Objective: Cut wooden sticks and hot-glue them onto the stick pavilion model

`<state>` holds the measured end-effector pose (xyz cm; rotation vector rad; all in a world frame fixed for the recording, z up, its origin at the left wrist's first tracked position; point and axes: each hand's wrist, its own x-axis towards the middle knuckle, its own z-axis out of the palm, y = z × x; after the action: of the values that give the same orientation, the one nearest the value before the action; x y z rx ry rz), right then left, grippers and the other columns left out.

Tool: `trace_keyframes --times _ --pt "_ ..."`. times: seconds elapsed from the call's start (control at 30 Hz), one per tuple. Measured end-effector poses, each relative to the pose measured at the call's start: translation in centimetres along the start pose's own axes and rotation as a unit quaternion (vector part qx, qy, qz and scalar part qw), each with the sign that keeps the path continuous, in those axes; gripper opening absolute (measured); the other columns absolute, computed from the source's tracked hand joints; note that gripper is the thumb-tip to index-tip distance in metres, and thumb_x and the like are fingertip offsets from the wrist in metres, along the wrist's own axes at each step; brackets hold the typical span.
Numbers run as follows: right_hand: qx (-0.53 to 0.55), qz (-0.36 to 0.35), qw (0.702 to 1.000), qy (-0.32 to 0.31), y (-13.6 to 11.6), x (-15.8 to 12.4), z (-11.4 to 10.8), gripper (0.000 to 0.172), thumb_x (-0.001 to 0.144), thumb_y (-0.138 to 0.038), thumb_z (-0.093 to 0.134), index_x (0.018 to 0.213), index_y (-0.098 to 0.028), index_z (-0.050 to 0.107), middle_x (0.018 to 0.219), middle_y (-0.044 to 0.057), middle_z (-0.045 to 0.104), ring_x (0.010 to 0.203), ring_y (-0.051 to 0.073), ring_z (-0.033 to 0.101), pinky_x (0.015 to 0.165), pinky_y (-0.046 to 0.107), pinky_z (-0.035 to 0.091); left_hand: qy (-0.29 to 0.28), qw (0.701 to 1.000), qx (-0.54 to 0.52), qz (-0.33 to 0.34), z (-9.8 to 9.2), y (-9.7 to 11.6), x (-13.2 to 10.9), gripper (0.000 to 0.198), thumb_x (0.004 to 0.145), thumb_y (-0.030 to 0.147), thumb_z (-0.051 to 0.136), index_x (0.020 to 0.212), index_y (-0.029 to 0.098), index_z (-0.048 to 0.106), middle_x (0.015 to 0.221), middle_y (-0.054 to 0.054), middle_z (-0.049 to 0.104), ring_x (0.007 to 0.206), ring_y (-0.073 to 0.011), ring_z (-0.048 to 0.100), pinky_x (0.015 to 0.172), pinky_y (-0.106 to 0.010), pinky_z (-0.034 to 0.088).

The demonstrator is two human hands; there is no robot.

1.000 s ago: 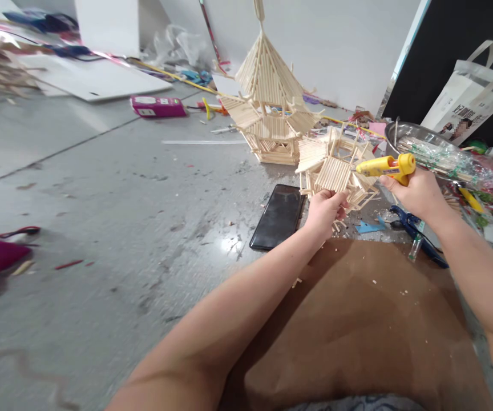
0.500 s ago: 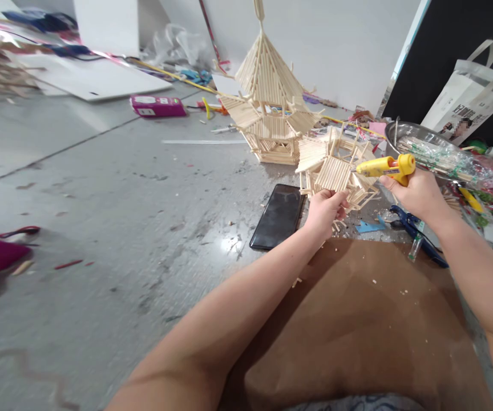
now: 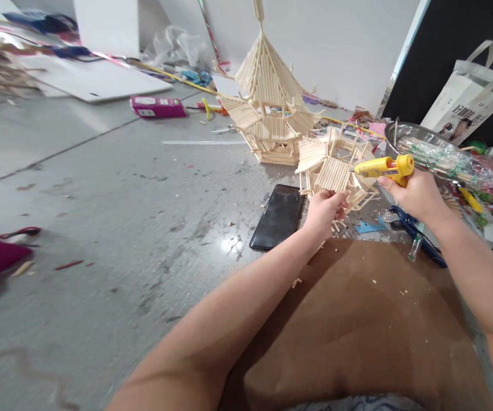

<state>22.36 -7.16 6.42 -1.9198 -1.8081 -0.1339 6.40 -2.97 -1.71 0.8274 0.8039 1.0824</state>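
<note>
Little had changed over the last half second: we saw the yellow glue gun (image 3: 384,167) shift a touch toward nine o'clock, while the stick panel (image 3: 333,174) and the hand on it stayed put. To us that suggested careful work on the panel's right edge, with the nozzle being adjusted along it.

The panel lay just past two o'clock from the middle of our view, against the small stick model (image 3: 312,157); we could not tell whether it was already fixed there.

Our left hand (image 3: 326,210) was closed in a pinch on the panel's near edge, thumb and fingers together, with its forearm running back toward seven o'clock. Our right hand (image 3: 420,197), at about three o'clock from the left one, was wrapped around the gun's handle, its forearm dropping away toward five o'clock. The nozzle pointed to nine o'clock and ended right by the panel's edge; we could not tell whether it touched, or whether the trigger was squeezed.

The tall stick tower (image 3: 267,74) stood at eleven o'clock from the panel, the black phone (image 3: 277,220) lay at nine o'clock from our left hand, and the blue pliers (image 3: 415,231) at six o'clock from our right.
</note>
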Motion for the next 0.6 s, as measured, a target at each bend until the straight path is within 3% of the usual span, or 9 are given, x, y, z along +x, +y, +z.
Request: trace_keyframes --times 0.37,0.6 --pt "0.014 0.005 1.000 -0.003 0.2 0.0 0.0 0.039 0.072 -0.055 0.050 0.083 -0.019 0.062 0.071 0.007 0.064 0.072 0.025 0.060 0.062 0.036 0.043 0.005 1.000 0.010 -0.002 -0.1 0.0 0.1 0.020 0.064 0.023 0.061 0.061 0.017 0.042 0.046 0.005 0.049 0.031 -0.0029 0.037 0.036 -0.020 0.024" --pt "0.052 0.029 0.998 0.011 0.1 -1.3 -1.2 0.035 0.072 -0.051 0.052 0.074 -0.018 0.062 0.066 0.006 0.061 0.067 0.022 0.059 0.062 0.035 0.043 -0.006 1.000 0.030 -0.006 -0.7 -0.6 -0.3 0.018 0.061 0.025 0.062 0.066 0.017 0.047 0.045 0.006 0.049 0.030 -0.0038 0.036 0.034 -0.019 0.024"
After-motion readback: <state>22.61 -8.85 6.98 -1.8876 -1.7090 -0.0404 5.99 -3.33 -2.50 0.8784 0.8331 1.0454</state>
